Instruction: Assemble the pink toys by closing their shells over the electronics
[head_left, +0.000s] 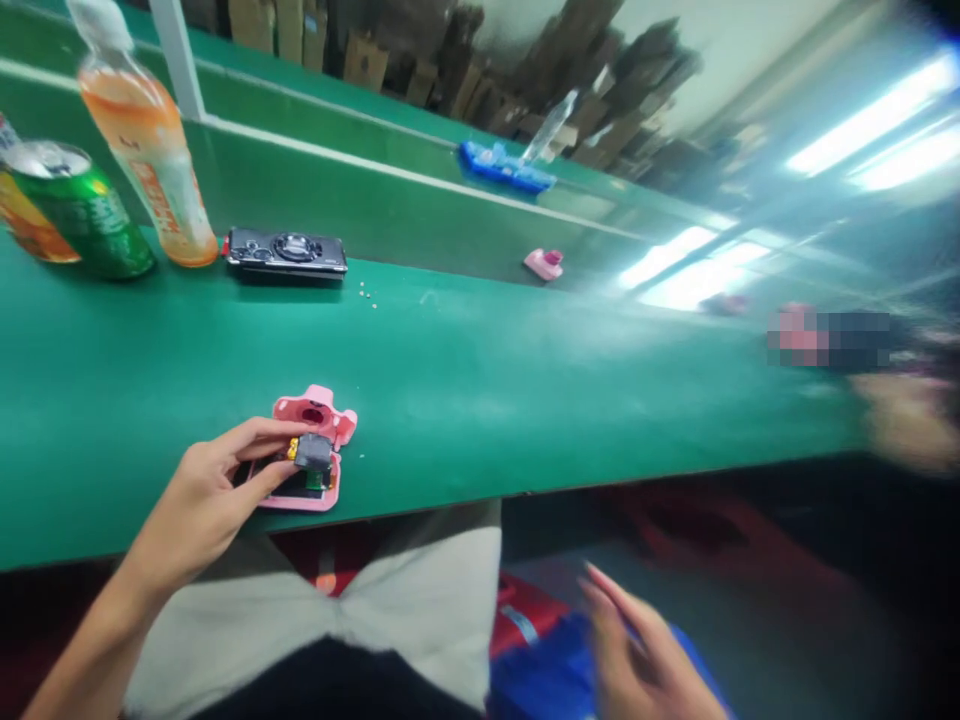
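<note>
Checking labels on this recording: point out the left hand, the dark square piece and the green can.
Left hand (201,500), head view: back of the hand.
Dark square piece (315,452), head view: middle of its visible face.
Green can (96,215), head view: its side.

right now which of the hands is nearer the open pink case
Left: the left hand is over the open pink case; the right hand is farther, off the table.

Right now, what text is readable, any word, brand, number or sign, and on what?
None reads clearly.
Orange-tinted bottle: orange lettering down its label, too blurred.
Green can: pale lettering, too small and blurred.
Pink casing and the dark module in the left hand: no lettering discernible.
</note>
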